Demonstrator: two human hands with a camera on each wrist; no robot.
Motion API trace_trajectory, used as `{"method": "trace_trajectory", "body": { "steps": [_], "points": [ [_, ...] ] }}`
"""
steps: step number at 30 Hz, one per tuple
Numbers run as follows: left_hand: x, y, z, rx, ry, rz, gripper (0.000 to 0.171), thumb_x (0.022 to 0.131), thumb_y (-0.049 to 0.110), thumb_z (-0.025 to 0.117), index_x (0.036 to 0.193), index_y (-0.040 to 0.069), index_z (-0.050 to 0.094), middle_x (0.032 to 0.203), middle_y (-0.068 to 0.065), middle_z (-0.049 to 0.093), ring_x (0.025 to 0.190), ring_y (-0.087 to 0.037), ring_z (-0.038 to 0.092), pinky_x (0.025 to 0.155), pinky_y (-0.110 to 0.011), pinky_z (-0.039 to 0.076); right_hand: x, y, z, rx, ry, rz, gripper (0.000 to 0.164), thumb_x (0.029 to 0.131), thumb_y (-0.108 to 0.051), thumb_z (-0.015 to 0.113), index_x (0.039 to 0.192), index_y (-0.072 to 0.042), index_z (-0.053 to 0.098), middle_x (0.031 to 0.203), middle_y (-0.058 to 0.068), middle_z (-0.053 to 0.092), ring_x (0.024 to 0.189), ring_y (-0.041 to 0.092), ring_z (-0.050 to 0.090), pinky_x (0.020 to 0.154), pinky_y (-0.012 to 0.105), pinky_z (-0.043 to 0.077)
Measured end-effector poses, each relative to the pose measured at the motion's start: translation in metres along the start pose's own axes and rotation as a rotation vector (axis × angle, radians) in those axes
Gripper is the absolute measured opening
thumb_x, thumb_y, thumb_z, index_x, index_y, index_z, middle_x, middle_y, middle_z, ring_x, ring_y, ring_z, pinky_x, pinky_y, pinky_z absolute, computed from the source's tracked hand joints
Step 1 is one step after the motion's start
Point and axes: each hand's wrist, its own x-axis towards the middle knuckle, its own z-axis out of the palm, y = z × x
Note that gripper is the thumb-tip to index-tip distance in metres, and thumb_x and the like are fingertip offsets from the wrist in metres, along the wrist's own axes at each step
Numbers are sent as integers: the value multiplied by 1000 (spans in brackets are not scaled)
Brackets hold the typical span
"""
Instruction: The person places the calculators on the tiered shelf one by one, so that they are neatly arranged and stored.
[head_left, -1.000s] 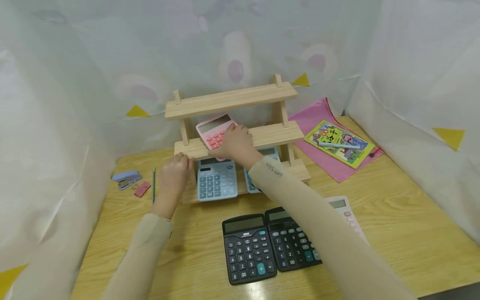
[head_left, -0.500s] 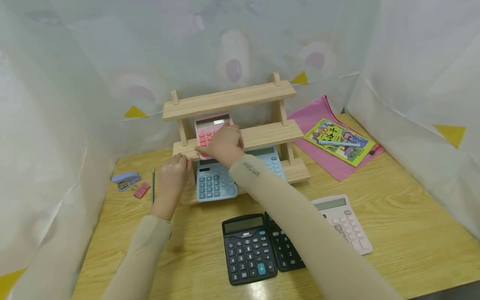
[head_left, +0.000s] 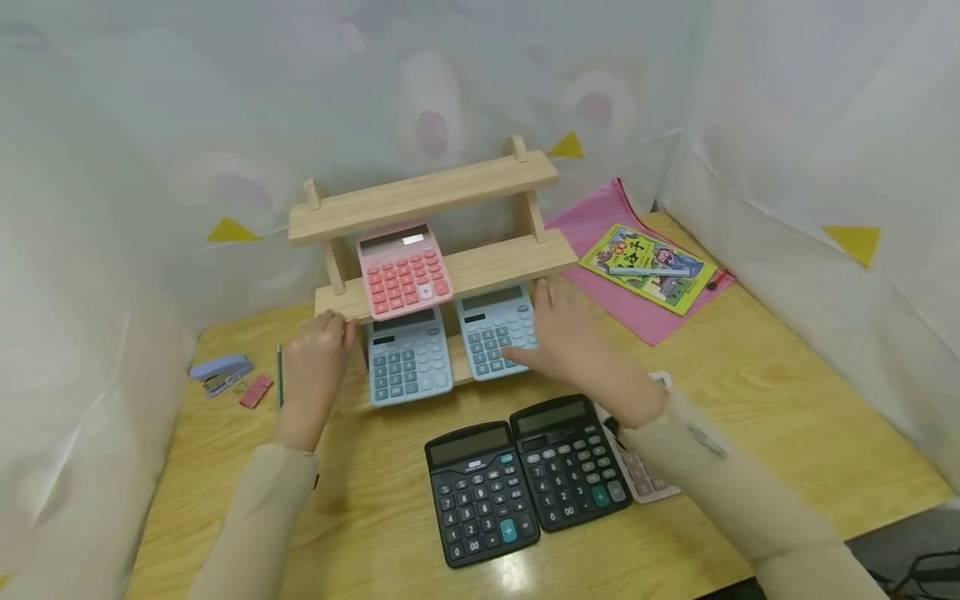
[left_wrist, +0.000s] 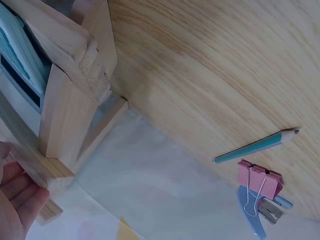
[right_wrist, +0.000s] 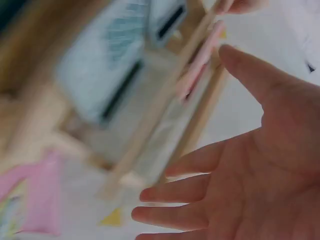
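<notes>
A pink calculator (head_left: 405,271) leans on the middle board of the wooden shelf (head_left: 517,257), at its left end. My left hand (head_left: 313,362) grips that board's left front corner; the left wrist view shows its fingers (left_wrist: 22,192) curled at the wood. My right hand (head_left: 573,342) is empty, thumb and fingers spread, in front of the lower tier. Behind it stands a blue calculator (head_left: 491,329), partly covered by the thumb. Another blue calculator (head_left: 408,358) stands to the left on the same tier, under the pink one.
Two black calculators, one left (head_left: 480,492) and one right (head_left: 570,462), lie before the shelf. A pale pink calculator (head_left: 652,479) is partly under the right arm. Left are a stapler (head_left: 221,371), binder clip (head_left: 257,391) and pencil (left_wrist: 255,145); right, a booklet (head_left: 652,271) on a pink pouch (head_left: 622,312).
The pink calculator has been straightened on the middle board and let go. My right hand has moved right and down from it, fingers spreading. My left hand keeps its hold on the shelf.
</notes>
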Motion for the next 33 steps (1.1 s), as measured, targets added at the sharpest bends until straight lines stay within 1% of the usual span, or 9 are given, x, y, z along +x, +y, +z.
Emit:
{"method": "trace_trajectory", "body": {
  "steps": [3,5,7,9,12,19,27,31,33],
  "points": [
    [0,1,0,-1,-6,-5,28,88,23,63,82,-4,67,90,-20,71,72,-32,68,54,-40,55,-39,49,18,26,-18,35,116,69,-65,66,143,9,16,144,34,26,134,48,25,111,59,22],
    [0,1,-1,-1,-12,-8,28,88,23,62,83,-4,67,90,-19,71,73,-32,69,56,-40,55,-63,74,29,1,-27,80,113,68,-65,66,138,13,25,138,39,31,128,53,29,108,63,23],
    [1,1,-1,-2,-19,-7,29,88,24,62,83,-4,67,91,-19,71,74,-32,69,56,-40,56,-84,93,40,-45,-49,117,113,68,-69,63,132,18,31,133,45,32,124,58,29,105,66,24],
    [2,2,-1,-1,-22,-6,29,89,24,61,83,-4,67,91,-19,71,74,-32,69,57,-40,56,-100,110,53,-56,-38,126,115,64,-73,63,127,21,36,123,46,39,115,59,37,98,65,31],
    [2,2,-1,2,-22,-11,29,88,24,62,83,-4,67,91,-20,71,75,-32,69,56,-40,56,-115,125,71,-15,-53,139,125,59,-80,60,126,22,34,117,48,41,108,61,41,91,66,36],
    [2,2,-1,6,-21,-11,29,89,23,61,83,-4,67,91,-20,71,78,-34,69,59,-41,56,-123,134,94,141,-141,193,138,57,-84,56,138,18,11,132,52,18,117,68,24,95,74,24],
    [3,3,-2,-1,-25,-17,27,88,23,62,84,-4,68,91,-20,71,77,-33,69,59,-41,56,-124,128,93,168,-135,190,135,59,-78,62,138,19,12,134,50,19,118,67,26,92,74,27],
    [2,3,-2,-5,-20,-15,27,88,23,62,84,-4,68,90,-20,71,75,-32,69,58,-40,56,-124,129,90,202,-142,193,127,64,-68,67,137,20,14,134,52,15,118,69,23,93,73,28],
    [1,2,-1,-2,-20,-17,28,88,23,62,84,-4,68,91,-20,71,76,-33,69,58,-40,56,-123,130,91,212,-149,199,128,62,-68,68,137,20,13,134,52,11,118,69,22,92,74,27]
  ]
}}
